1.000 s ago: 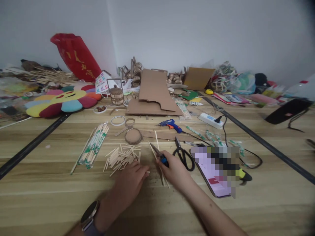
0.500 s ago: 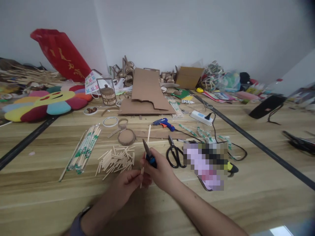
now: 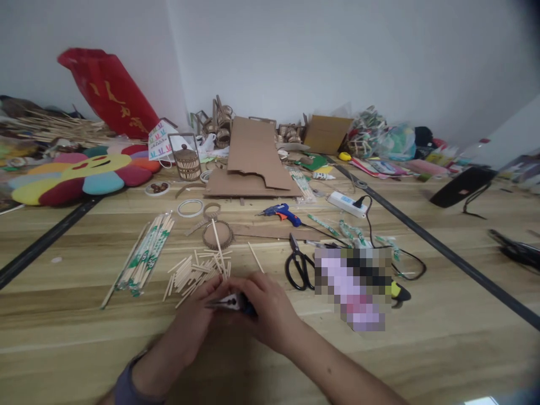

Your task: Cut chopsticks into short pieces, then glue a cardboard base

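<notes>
My left hand [image 3: 205,301] is closed on thin wooden sticks [image 3: 217,242] that point up past its fingers. Closed round the dark blue handle of the pliers [image 3: 230,302] is my right hand [image 3: 264,306], and the jaws point left across my left fingers. One more stick [image 3: 255,257] slants up beyond my right fingers; whether they hold it I cannot tell. A pile of short cut sticks [image 3: 189,275] lies just beyond my left hand. Black scissors [image 3: 297,267] rest to the right.
Packed sticks [image 3: 147,256] lie at the left. Behind are a round cardboard piece [image 3: 217,234], a blue glue gun [image 3: 282,214] and cardboard sheets [image 3: 255,152]. A power strip [image 3: 346,203] and blurred-out items [image 3: 358,292] are at the right.
The pliers have dropped and turned from pointing up to pointing left. Both hands have shifted left and come together, and sticks now rise from my left hand.
</notes>
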Demonstrator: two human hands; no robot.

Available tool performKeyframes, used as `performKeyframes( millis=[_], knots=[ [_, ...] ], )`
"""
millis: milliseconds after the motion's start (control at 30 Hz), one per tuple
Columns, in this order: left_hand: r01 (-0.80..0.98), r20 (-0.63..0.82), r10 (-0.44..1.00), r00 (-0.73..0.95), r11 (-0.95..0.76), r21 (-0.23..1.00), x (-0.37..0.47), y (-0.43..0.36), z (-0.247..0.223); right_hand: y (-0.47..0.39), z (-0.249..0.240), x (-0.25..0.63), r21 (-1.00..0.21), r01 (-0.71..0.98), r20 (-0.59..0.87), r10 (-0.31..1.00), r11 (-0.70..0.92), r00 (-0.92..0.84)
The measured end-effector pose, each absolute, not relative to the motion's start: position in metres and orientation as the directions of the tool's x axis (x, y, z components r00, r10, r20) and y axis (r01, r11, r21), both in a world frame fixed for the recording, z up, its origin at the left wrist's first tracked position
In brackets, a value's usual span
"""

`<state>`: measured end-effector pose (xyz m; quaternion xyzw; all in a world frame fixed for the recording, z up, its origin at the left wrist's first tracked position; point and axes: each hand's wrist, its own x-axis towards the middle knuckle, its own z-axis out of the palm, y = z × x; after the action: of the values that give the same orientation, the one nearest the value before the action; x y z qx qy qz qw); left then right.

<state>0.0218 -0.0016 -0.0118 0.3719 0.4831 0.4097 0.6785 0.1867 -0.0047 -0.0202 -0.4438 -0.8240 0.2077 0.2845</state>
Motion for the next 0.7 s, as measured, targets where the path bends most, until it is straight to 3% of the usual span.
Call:
performKeyframes(
  millis=[67, 133, 433, 567, 633, 700],
  knots=[
    [-0.169, -0.342, 0.92, 0.193, 0.374, 0.912, 0.024, -0.003, -0.01, -0.006, -0.023, 0.187, -0.488, 0.658, 0.307, 0.818, 0.574, -0.486],
    [-0.108, -0.307, 0.929, 0.206, 0.334, 0.936, 0.025, -0.004, -0.009, -0.006, -0.023, 0.187, -0.455, 0.675, 0.323, 0.814, 0.581, -0.483],
    [0.013, -0.211, 0.952, 0.222, 0.214, 0.977, 0.029, -0.004, -0.013, -0.005, -0.021, 0.187, -0.53, 0.676, 0.285, 0.858, 0.512, -0.427],
    [-0.045, -0.21, 0.963, 0.168, 0.22, 0.974, 0.025, -0.003, -0.014, -0.005, -0.019, 0.188, -0.754, 0.566, 0.25, 0.943, 0.333, -0.221],
    [-0.06, -0.206, 0.969, 0.134, 0.216, 0.975, 0.02, -0.001, -0.013, -0.004, -0.014, 0.188, -0.897, 0.407, 0.127, 0.982, 0.173, -0.137],
    [-0.064, -0.214, 0.97, 0.113, 0.222, 0.973, 0.016, 0.001, -0.013, -0.002, -0.01, 0.189, -0.979, 0.204, -0.017, 0.984, 0.019, -0.178]
  ],
)
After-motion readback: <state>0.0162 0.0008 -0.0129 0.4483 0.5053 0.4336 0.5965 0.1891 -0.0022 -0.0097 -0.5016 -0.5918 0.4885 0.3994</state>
